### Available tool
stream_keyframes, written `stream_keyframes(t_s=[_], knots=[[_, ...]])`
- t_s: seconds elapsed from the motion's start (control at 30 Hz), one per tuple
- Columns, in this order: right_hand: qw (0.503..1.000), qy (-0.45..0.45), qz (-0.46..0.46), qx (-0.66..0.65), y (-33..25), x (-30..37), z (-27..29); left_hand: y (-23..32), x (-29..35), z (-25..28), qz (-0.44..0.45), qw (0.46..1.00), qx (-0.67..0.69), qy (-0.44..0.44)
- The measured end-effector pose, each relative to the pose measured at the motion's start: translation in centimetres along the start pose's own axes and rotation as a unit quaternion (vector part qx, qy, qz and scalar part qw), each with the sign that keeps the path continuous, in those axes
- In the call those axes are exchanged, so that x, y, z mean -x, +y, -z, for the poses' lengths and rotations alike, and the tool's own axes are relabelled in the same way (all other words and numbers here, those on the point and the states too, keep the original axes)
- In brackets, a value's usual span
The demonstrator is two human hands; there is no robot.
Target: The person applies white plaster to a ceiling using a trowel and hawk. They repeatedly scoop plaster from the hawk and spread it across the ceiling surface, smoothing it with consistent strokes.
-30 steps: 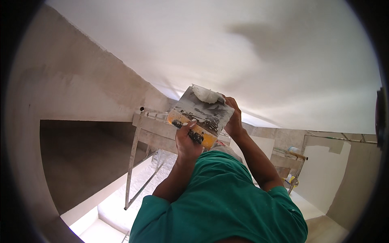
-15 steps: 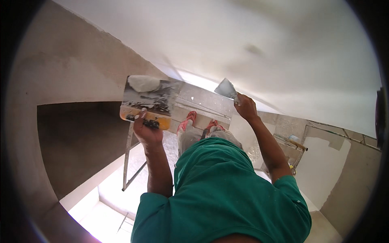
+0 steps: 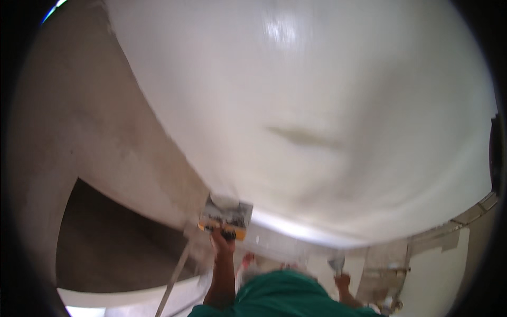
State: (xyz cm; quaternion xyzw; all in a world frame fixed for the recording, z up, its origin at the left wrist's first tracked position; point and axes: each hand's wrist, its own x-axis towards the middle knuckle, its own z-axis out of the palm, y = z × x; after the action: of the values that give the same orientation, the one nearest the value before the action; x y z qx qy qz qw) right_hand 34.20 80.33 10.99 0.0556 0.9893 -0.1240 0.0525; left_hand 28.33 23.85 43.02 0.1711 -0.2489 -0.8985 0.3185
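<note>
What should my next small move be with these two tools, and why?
Probably bring the scraper in your right hand to the blade in your left hand for some paste: a white lump sits at the blade's top edge, the scraper is apart from it, and a darker patch shows on the white surface.

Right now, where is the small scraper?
In the head view, the scraper is at lower right, held in the right hand, just below the large white surface.

large white surface [image 3: 296, 90], probably a wall, beside brownish wall [image 3: 105, 132] with dark opening [image 3: 116, 243]
</note>
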Motion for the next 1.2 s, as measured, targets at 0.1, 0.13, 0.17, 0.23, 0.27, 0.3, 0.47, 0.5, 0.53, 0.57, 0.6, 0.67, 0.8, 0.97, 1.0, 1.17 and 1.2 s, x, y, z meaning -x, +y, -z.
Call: stream_keyframes(t_s=[0.1,0.13,0.17,0.23,0.27,0.3,0.47,0.5,0.53,0.57,0.6,0.67,0.8,0.97,1.0,1.17,1.2], knots=[[0.984,-0.091,-0.148,-0.049,-2.3,8.4,3.7,6.9,3.2,0.5,-0.003,1.0,-0.007,0.026],[0.983,-0.091,-0.146,-0.06,-3.7,9.5,5.0,8.6,3.1,0.8,-0.004,1.0,0.001,0.029],[0.989,-0.087,-0.104,-0.058,-6.1,10.1,7.0,10.5,3.0,1.2,-0.009,0.999,0.006,0.035],[0.995,-0.075,-0.023,-0.061,-10.9,10.6,10.0,13.7,2.6,0.9,-0.029,0.999,0.006,0.032],[0.995,-0.07,-0.022,-0.065,-12.3,10.9,10.0,14.4,2.3,1.5,-0.02,0.999,0.009,0.036],[0.995,-0.066,-0.021,-0.07,-13.4,11.0,10.0,14.9,2.0,2.1,-0.01,0.999,0.01,0.038],[0.997,-0.042,0.034,-0.047,-16.9,13.1,8.2,15.9,0.9,6.7,0.045,0.997,0.005,0.058],[0.997,-0.046,0.05,-0.034,-16.8,13.0,7.4,15.8,0.5,7.5,0.057,0.996,0.022,0.057],[0.997,-0.05,0.064,-0.02,-16.9,13.1,6.7,15.7,0.4,8.1,0.069,0.995,0.018,0.065],[0.996,-0.057,0.052,-0.038,-17.2,12.9,6.4,15.8,0.3,8.5,0.08,0.994,0.014,0.073],[0.995,-0.067,0.043,-0.059,-19.1,12.1,7.4,16.3,0.4,8.3,0.088,0.993,0.007,0.082],[0.99,-0.096,0.061,-0.085,-24.0,9.6,10.0,17.1,0.4,8.7,0.072,0.996,0.01,0.06],[0.972,-0.099,0.153,-0.146,-34.3,6.7,16.9,16.5,0.3,10.1,0.092,0.995,0.023,0.033],[0.962,-0.167,0.101,-0.189,-38.3,8.4,20.5,17.3,2.6,10.2,0.091,0.995,0.013,0.033],[0.965,-0.16,0.106,-0.18,-37.7,8.6,19.9,17.6,2.7,9.2,0.091,0.995,0.01,0.024],[0.965,-0.153,0.123,-0.173,-36.8,7.6,17.6,16.5,0.4,9.7,0.095,0.995,0.001,0.009],[0.964,-0.157,0.143,-0.163,-37.4,7.4,17.9,16.1,0.3,10.2,0.091,0.996,0.002,0.005]])
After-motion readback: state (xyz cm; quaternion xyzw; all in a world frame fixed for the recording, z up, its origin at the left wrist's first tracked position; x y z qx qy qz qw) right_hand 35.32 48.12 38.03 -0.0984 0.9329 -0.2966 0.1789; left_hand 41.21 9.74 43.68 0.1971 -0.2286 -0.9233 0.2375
